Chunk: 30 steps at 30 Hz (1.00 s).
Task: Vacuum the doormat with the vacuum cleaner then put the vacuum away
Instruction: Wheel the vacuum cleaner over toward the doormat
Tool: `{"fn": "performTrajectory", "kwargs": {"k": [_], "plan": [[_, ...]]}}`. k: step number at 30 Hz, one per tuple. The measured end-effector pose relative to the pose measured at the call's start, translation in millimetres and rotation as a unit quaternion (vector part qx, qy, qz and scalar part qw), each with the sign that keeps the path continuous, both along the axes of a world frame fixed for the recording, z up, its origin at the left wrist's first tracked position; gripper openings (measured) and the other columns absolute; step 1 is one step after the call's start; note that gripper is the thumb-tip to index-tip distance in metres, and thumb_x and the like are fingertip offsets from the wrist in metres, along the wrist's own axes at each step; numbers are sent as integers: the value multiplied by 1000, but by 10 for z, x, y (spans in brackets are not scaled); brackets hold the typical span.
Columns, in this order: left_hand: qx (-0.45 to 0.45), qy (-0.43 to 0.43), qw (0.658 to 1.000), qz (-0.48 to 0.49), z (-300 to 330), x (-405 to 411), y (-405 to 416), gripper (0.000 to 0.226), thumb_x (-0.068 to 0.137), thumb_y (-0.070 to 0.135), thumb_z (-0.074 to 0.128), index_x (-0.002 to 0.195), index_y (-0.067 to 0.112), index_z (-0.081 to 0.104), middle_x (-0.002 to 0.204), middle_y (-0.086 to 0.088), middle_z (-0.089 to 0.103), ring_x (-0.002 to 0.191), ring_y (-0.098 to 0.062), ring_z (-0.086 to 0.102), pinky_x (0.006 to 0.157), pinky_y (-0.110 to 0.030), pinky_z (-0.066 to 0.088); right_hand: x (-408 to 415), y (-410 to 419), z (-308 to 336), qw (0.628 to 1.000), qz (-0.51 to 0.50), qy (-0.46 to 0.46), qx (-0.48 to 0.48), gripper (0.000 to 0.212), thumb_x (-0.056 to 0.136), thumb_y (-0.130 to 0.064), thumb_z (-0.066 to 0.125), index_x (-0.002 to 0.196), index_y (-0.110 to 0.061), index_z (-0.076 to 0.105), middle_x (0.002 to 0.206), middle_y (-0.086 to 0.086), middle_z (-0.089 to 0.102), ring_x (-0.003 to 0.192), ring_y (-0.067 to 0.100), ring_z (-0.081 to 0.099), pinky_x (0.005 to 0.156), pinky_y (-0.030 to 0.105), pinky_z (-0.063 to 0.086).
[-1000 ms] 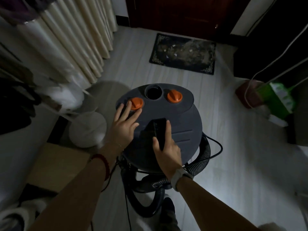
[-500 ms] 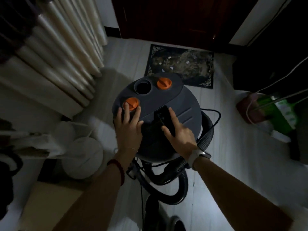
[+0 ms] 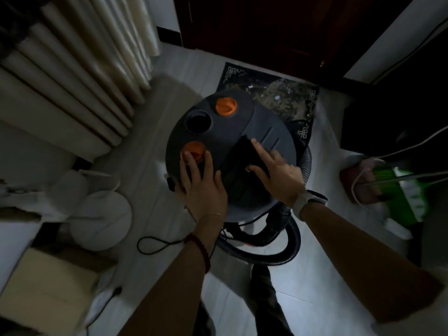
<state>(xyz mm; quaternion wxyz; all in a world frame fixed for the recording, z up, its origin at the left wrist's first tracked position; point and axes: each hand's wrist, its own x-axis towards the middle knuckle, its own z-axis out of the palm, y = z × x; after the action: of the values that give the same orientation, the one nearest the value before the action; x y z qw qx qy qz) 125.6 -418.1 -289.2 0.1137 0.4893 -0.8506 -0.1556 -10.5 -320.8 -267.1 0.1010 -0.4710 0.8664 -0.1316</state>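
Two hands are on top of the dark grey drum-shaped vacuum cleaner (image 3: 242, 151), which stands on the pale floor (image 3: 327, 275) directly between you and the dark patterned doormat (image 3: 286, 100). The mat lies just beyond the drum, against the dark wooden door (image 3: 266, 25), its long axis running left to right across your view, its near edge partly hidden behind the lid. Judging from that, the coming move is straight ahead: the mat sits forward of both grips, a little to the right, so your right arm looks the nearer one.

The black ribbed hose (image 3: 278, 253) coils on the floor at the drum's base, on your side of it, so it is behind the machine from the mat.

Your left hand (image 3: 203, 187) lies flat on the lid with fingers spread, fingertips touching the near orange round knob (image 3: 192, 150); it grips nothing. Your right hand (image 3: 276, 173) rests on the black carry handle (image 3: 244, 166), index finger stretched straight along it, thumb across its near part; the fingers are apart, not wrapped round it.
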Motion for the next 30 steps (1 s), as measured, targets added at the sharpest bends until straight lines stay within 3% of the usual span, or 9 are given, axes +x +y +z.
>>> {"fn": "performTrajectory", "kwargs": {"k": [5, 8, 10, 12, 15, 18, 22, 25, 30], "plan": [[-33, -10, 999, -20, -16, -2, 256, 44, 88, 35, 37, 125, 26, 58, 138, -15, 49, 118, -26, 38, 79, -54, 46, -245, 158, 17, 998, -47, -47, 13, 58, 93, -45, 39, 145, -32, 18, 121, 16, 48, 111, 34, 46, 91, 47, 38], [-23, 10, 999, -30, -28, 1, 344, 44, 88, 33, 37, 127, 24, 57, 140, -16, 46, 118, -25, 36, 82, -57, 43, -222, 397, 13, 987, -101, -56, -115, 54, 91, -34, 39, 141, -13, 34, 122, 19, 50, 110, 33, 49, 97, 42, 41], [6, 24, 999, -44, -32, 5, 391, 49, 86, 32, 38, 131, 20, 53, 144, -18, 40, 125, -32, 40, 84, -60, 41, -84, 694, -58, 955, -181, -74, -221, 44, 92, -18, 42, 132, -2, 43, 119, 19, 50, 109, 26, 48, 99, 28, 40], [5, 29, 997, -67, -53, 46, 446, 54, 85, 34, 38, 137, 18, 43, 147, -20, 33, 131, -37, 35, 90, -62, 38, 136, 966, -137, 906, -274, -160, -279, 28, 91, -9, 44, 118, -2, 49, 104, 8, 53, 96, 25, 52, 88, 26, 46], [-29, 23, 993, -116, -131, 224, 594, 56, 87, 33, 39, 140, 17, 31, 149, -22, 26, 136, -33, 18, 100, -60, 30, 443, 1153, -366, 834, -393, -311, -230, 19, 94, -1, 41, 109, -6, 52, 89, -4, 58, 85, 24, 56, 71, 13, 46], [-57, 20, 985, -160, -260, 439, 746, 56, 88, 30, 41, 141, 17, 30, 149, -20, 23, 137, -35, 18, 103, -58, 29, 662, 1126, -588, 793, -403, -417, -188, 33, 94, 5, 36, 123, -4, 47, 112, 13, 60, 98, 26, 56, 85, 27, 46], [-69, 31, 975, -209, -472, 701, 887, 54, 87, 23, 41, 139, 17, 30, 147, -17, 20, 135, -34, 24, 106, -53, 27, 921, 1020, -732, 808, -375, -421, -170, 37, 93, 4, 36, 127, -7, 46, 113, 16, 58, 108, 34, 55, 82, 26, 45], [-53, 41, 969, -239, -831, 1081, 995, 51, 87, 18, 40, 138, 15, 31, 145, -15, 25, 133, -31, 28, 107, -50, 25, 1253, 1102, -1081, 829, -364, -401, -140, 39, 94, 0, 38, 132, -7, 43, 130, 16, 51, 115, 29, 52, 80, 4, 40], [49, -48, 962, -265, -1545, 1817, 1067, 50, 86, 24, 37, 134, 13, 37, 139, -18, 45, 129, -28, 32, 104, -52, 32, 1990, 1481, -1807, 839, -345, -415, -73, 44, 95, -10, 42, 139, -11, 36, 141, 7, 44, 128, 22, 43, 95, 13, 31]]}}
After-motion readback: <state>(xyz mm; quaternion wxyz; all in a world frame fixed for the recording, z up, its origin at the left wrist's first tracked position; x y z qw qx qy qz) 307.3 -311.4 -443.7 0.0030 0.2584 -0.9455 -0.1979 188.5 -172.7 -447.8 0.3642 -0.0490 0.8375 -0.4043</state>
